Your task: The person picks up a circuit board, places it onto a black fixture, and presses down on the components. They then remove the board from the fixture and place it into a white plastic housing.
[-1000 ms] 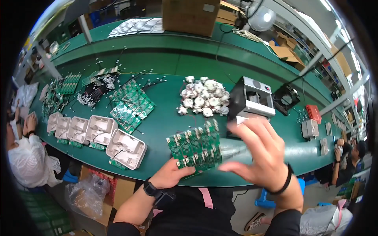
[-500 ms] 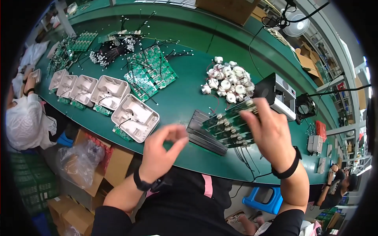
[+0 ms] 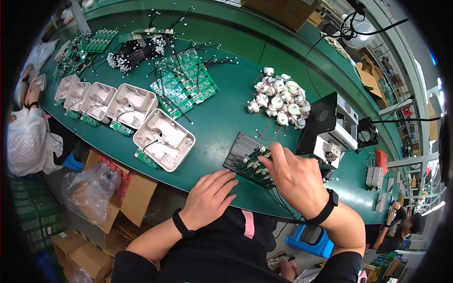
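Note:
Dark grooved plate (image 3: 241, 147) lies on the green table in front of me. A green circuit board panel (image 3: 254, 166) with small parts and black wires sits over its right part. My right hand (image 3: 302, 181) pinches the panel's upper right edge from above; some fingertips are hidden. My left hand (image 3: 210, 199) is held palm down with fingers extended by the plate's near left corner, holding nothing. Left of the plate stands a white plastic housing (image 3: 165, 139) with a small board (image 3: 147, 159) by its near side, at the end of a row of similar housings.
White round parts with red wires (image 3: 281, 101) are heaped beyond the plate. To the right stands a black and silver machine (image 3: 337, 125). Green circuit boards (image 3: 186, 82) and black wire bundles (image 3: 137, 54) lie at the far left. A co-worker (image 3: 30, 137) sits on the left.
My right hand has brought the board panel left and down onto the grooved plate. My left hand has lowered toward the table edge, its curled fingers now straightened.

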Available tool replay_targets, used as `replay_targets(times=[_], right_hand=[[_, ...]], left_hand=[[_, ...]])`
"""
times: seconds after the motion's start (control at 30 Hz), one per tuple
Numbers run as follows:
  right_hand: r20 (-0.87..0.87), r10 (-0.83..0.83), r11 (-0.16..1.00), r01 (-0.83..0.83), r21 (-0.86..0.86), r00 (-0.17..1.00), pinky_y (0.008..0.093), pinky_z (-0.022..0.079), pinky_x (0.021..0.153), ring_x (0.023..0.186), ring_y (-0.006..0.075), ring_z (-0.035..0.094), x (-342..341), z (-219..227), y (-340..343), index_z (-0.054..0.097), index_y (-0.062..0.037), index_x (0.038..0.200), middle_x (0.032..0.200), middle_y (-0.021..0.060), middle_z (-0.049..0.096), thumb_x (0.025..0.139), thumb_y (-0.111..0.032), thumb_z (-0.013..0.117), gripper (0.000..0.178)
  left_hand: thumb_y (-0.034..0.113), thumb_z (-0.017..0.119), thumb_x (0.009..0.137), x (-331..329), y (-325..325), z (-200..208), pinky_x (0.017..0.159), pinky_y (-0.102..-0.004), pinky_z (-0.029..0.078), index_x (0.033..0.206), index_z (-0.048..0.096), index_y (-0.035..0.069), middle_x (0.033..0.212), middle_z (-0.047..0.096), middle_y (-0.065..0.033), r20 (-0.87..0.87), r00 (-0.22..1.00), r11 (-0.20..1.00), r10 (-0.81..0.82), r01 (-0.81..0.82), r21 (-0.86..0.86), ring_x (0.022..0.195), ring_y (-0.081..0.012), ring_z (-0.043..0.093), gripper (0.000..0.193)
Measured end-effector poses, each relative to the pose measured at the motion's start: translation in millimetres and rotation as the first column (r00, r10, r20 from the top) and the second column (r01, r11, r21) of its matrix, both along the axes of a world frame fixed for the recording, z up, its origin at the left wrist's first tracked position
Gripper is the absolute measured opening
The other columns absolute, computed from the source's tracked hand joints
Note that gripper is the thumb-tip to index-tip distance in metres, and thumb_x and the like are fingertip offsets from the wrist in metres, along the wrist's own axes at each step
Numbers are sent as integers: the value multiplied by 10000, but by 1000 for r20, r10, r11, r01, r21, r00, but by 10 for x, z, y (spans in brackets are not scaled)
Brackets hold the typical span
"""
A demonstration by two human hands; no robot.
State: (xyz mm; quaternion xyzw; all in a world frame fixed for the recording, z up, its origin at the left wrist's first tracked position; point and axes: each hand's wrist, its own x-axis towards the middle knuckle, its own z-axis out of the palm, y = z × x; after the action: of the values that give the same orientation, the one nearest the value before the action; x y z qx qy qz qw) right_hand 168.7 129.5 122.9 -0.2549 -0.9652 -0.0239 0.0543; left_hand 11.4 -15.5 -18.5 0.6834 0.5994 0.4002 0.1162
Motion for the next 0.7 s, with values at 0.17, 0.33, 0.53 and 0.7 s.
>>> replay_targets(times=[0.17, 0.33, 0.53, 0.7], right_hand=[[41, 59, 996, -61, 60, 997, 376, 460, 443, 554, 246, 620, -37, -8, -154, 539, -20, 1041, 699, 71, 525, 987, -242, 698, 278], [51, 98, 993, -101, 63, 994, 368, 464, 446, 547, 218, 612, -66, -7, -207, 555, 2, 1115, 702, 65, 495, 985, -241, 698, 311], [86, 113, 982, -124, 145, 990, 367, 474, 455, 543, 237, 607, -45, -75, -124, 547, 6, 1144, 709, 74, 505, 991, -265, 685, 340], [33, 68, 993, -71, 98, 997, 414, 492, 491, 586, 314, 637, -63, -336, 613, 542, -19, 1090, 746, 113, 595, 1000, -290, 672, 313]], left_hand=[[143, 801, 815, 4, -15, -21, 1057, -462, 466, 1248, 662, 26, 1338, 633, -135, 4, 1000, 999, 7, -7, -33, 1297, -337, 581, 470], [163, 810, 810, 43, 20, 76, 1099, -477, 436, 1339, 594, -7, 1419, 577, -180, 30, 987, 985, 159, -156, -72, 1345, -363, 541, 596], [185, 783, 853, 28, 50, 52, 1136, -469, 417, 1373, 545, -54, 1455, 546, -213, -36, 992, 988, 121, -124, -97, 1367, -373, 519, 619], [192, 773, 868, 31, 41, 25, 1136, -474, 420, 1367, 548, -59, 1453, 548, -219, -79, 990, 990, 117, -122, -67, 1365, -371, 522, 602]])
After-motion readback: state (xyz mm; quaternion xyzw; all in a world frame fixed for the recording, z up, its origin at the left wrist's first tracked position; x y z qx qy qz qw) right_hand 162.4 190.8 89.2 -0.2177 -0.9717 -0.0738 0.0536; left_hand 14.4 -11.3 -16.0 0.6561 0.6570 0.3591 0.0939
